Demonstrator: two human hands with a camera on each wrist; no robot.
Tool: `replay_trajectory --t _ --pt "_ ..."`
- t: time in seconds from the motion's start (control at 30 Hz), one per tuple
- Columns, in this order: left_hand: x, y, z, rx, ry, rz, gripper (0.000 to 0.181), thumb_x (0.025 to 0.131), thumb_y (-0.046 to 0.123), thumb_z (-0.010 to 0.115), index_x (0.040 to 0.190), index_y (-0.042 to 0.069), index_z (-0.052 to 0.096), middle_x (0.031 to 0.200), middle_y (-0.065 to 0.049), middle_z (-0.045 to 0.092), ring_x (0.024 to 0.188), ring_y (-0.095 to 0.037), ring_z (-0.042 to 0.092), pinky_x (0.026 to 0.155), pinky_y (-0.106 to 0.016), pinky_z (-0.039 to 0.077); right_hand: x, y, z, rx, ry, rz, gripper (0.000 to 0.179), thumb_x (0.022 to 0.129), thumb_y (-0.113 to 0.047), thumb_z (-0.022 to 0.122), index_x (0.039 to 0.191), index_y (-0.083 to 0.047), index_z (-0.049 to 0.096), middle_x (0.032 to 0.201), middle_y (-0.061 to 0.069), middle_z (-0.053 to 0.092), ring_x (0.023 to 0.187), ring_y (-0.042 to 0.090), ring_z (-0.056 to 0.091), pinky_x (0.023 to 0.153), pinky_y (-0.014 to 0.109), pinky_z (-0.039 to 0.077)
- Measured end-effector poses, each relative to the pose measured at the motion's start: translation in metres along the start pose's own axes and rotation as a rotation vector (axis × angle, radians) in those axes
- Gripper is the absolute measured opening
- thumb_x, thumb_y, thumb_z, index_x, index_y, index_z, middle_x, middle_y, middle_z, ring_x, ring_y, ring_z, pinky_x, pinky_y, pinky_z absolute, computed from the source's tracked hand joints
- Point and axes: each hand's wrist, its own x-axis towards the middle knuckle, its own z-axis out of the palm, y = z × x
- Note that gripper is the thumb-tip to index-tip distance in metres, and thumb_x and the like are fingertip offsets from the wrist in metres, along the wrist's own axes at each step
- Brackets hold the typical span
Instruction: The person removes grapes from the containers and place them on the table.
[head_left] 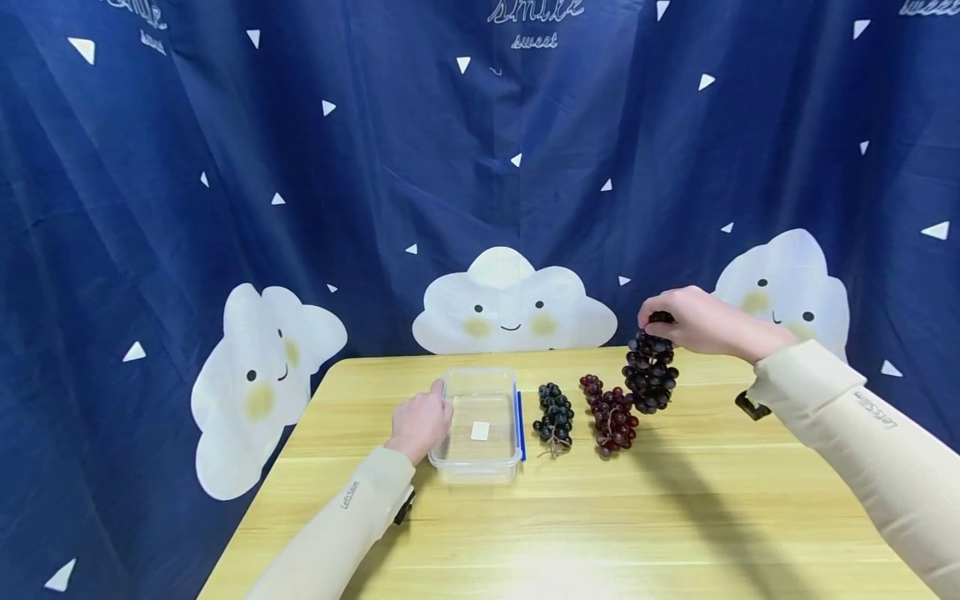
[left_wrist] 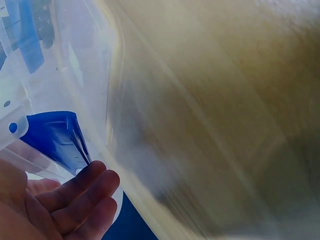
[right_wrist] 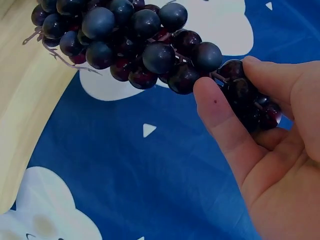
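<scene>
My right hand (head_left: 693, 321) grips one end of a dark purple grape bunch (head_left: 650, 371), which hangs over the back right of the table. In the right wrist view, the thumb and fingers (right_wrist: 220, 112) close around the bunch's narrow end. My left hand (head_left: 422, 421) holds the left side of a clear plastic food container (head_left: 480, 475). Its fingertips (left_wrist: 107, 180) are at a blue side clip (left_wrist: 55, 135) in the left wrist view. Another blue clip (head_left: 521, 425) shows on the container's right side.
A black grape bunch (head_left: 555, 417) lies right of the container, and a red grape bunch (head_left: 615, 421) lies beyond it, below the hanging grapes. All rest on a light wooden table (head_left: 600, 525). Behind its back edge hangs a dark blue curtain (head_left: 375, 167) with clouds.
</scene>
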Motion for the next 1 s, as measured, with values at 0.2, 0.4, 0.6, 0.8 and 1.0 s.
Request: replay_trajectory --t 0.2,0.4,0.6,0.8,1.0 --pt "0.000 0.000 -0.001 0.001 -0.003 0.003 0.044 0.098 0.027 0.046 0.141 0.014 0.050 0.086 -0.016 0.071 0.063 -0.027 0.063 0.053 -0.044 0.048 -0.014 0.009 0.002 0.004 -0.010 0.014 0.015 0.091 -0.001 0.069 0.096 -0.014 0.073 0.095 0.000 0.074 0.078 0.010 0.063 0.070 0.036 0.052" --pt "0.001 0.000 -0.002 -0.001 -0.019 -0.006 0.046 0.099 0.028 0.046 0.143 0.014 0.049 0.093 -0.017 0.073 0.065 -0.027 0.063 0.054 -0.043 0.048 -0.026 0.016 0.006 -0.001 -0.012 0.026 0.013 0.091 -0.002 0.070 0.096 -0.013 0.073 0.093 -0.001 0.073 0.063 0.003 0.057 0.064 0.029 0.050" --pt "0.002 -0.001 -0.003 -0.005 -0.033 -0.011 0.050 0.099 0.028 0.044 0.147 0.013 0.047 0.098 -0.019 0.073 0.065 -0.026 0.062 0.054 -0.043 0.048 -0.039 0.020 0.011 0.040 0.002 0.025 0.012 0.090 0.000 0.069 0.094 -0.011 0.071 0.090 0.001 0.073 0.056 0.004 0.060 0.060 0.025 0.051" --pt "0.001 -0.001 -0.004 -0.004 -0.031 -0.008 0.049 0.099 0.027 0.046 0.146 0.013 0.048 0.096 -0.018 0.073 0.066 -0.027 0.063 0.054 -0.043 0.048 -0.050 0.026 0.021 0.051 -0.011 0.038 0.013 0.090 -0.001 0.070 0.095 -0.012 0.072 0.090 -0.001 0.073 0.056 0.004 0.061 0.062 0.025 0.051" --pt "0.001 0.000 -0.002 -0.006 -0.031 -0.008 0.050 0.099 0.027 0.045 0.146 0.013 0.047 0.096 -0.018 0.073 0.065 -0.025 0.062 0.054 -0.043 0.048 -0.058 0.030 0.025 0.089 -0.012 0.049 0.011 0.091 0.000 0.069 0.094 -0.011 0.071 0.088 0.000 0.072 0.055 0.003 0.059 0.059 0.024 0.050"
